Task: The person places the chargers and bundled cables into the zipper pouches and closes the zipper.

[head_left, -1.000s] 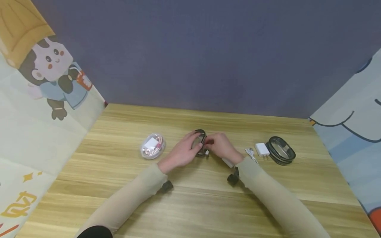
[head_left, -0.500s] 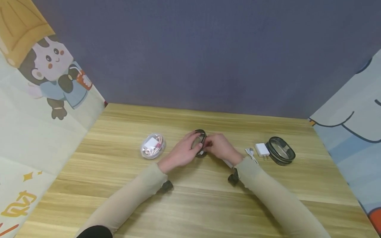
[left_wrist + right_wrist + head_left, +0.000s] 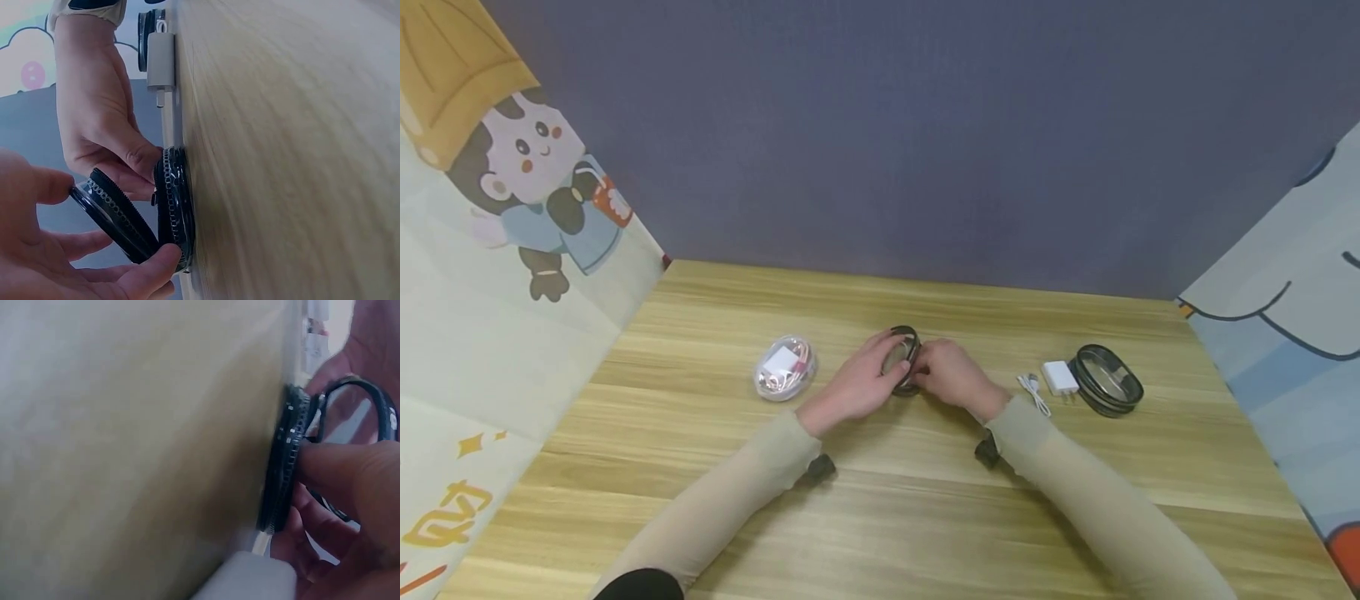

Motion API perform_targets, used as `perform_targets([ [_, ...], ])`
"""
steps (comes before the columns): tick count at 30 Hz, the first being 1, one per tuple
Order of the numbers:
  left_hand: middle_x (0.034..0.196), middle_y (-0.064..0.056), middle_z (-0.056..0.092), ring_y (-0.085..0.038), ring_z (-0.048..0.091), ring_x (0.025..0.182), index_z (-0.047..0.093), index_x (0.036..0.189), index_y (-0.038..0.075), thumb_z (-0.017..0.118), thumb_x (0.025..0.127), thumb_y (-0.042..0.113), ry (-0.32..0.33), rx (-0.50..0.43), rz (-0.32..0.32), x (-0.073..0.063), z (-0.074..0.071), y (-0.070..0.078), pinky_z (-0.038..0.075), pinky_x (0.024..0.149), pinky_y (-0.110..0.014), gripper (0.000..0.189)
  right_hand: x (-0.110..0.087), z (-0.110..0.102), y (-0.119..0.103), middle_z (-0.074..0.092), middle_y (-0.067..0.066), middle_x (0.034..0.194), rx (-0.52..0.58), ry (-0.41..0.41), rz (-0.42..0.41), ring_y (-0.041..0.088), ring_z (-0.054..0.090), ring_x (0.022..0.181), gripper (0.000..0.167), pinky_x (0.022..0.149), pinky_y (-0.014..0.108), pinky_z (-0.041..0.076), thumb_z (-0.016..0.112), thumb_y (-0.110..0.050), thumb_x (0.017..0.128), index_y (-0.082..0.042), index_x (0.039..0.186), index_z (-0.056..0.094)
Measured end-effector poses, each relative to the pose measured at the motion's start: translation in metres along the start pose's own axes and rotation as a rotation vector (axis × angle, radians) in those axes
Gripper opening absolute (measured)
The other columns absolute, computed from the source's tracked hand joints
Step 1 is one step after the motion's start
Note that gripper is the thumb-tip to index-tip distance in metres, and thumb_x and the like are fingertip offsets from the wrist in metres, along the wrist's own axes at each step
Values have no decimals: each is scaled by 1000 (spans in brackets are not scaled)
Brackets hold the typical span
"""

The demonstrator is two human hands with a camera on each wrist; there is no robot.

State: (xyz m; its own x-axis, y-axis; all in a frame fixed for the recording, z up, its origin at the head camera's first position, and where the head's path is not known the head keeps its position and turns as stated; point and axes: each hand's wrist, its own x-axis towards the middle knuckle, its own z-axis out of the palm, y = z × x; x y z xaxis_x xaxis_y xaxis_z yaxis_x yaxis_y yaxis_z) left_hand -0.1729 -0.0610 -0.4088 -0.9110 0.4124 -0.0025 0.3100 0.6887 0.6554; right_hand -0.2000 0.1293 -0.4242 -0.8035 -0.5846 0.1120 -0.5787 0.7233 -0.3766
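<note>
My left hand (image 3: 859, 372) grips the raised lid of a small black zippered case (image 3: 174, 206) with a clear window, its thumb and fingertips on the rim. The case stands part open on the wooden table, lid and base parted in a V in the left wrist view. My right hand (image 3: 955, 375) has its thumb (image 3: 331, 465) and curled fingers at the opening, against the base's zipper edge; I cannot tell what is between them. A white charger plug (image 3: 253, 578) lies close to the case under the right wrist, hidden in the head view.
To the left lies a clear oval case (image 3: 785, 368) holding a white plug and pinkish cable. At right are a coiled white cable (image 3: 1035, 392), another white plug (image 3: 1060, 377) and a second black oval case (image 3: 1107, 381). A grey-blue panel (image 3: 925, 167) stands behind the table.
The white connector that showed at the case's front edge moved inward and is now out of sight. My right hand shifted slightly; its sleeve now covers the nearby plug. The left hand has kept its place.
</note>
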Motion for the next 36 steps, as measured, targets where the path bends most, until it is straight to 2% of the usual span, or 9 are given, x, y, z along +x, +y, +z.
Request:
perform_targets([
  [2, 160, -16, 29, -36, 34, 142, 38, 153, 12, 45, 104, 36, -3, -2, -1, 0, 0, 0, 30, 115, -51, 54, 0, 2, 0, 73, -1, 89, -12, -6, 26, 22, 67, 89, 5, 88, 41, 53, 79, -18, 85, -13, 87, 80],
  [8, 160, -16, 28, -35, 32, 143, 37, 154, 13, 45, 104, 38, -14, -4, -3, 2, 0, 0, 29, 116, -50, 56, 3, 1, -5, 71, -2, 81, 19, -2, 158, 19, 67, 81, 10, 79, 39, 55, 83, -19, 81, -12, 82, 77],
  [13, 159, -16, 31, -34, 33, 143, 39, 152, 12, 47, 104, 36, -2, -15, 8, 2, -1, 1, 29, 116, -49, 55, 3, 1, -4, 70, -1, 81, 68, 2, 198, 19, 66, 81, 10, 79, 38, 55, 82, -18, 82, -11, 85, 76],
  [19, 158, -17, 32, -34, 35, 142, 40, 152, 11, 47, 104, 34, 2, -15, 12, 1, -1, 1, 30, 116, -49, 54, -6, 0, 4, 74, 0, 89, 264, 58, 217, 19, 68, 87, 9, 82, 38, 56, 78, -18, 84, -12, 91, 77],
  [26, 158, -16, 32, -34, 36, 141, 39, 153, 13, 46, 104, 38, -1, -2, -14, 0, -2, -1, 31, 114, -51, 55, -21, -9, 10, 73, 2, 109, 521, 77, 285, 21, 67, 102, 23, 91, 40, 55, 76, -17, 89, -12, 111, 75],
  [36, 160, -15, 30, -34, 35, 142, 38, 153, 15, 45, 104, 41, -6, 8, -36, -3, -5, -2, 30, 114, -53, 56, -48, -27, 20, 68, 6, 121, 624, 72, 304, 26, 65, 107, 32, 86, 41, 57, 72, -17, 93, -6, 123, 69],
])
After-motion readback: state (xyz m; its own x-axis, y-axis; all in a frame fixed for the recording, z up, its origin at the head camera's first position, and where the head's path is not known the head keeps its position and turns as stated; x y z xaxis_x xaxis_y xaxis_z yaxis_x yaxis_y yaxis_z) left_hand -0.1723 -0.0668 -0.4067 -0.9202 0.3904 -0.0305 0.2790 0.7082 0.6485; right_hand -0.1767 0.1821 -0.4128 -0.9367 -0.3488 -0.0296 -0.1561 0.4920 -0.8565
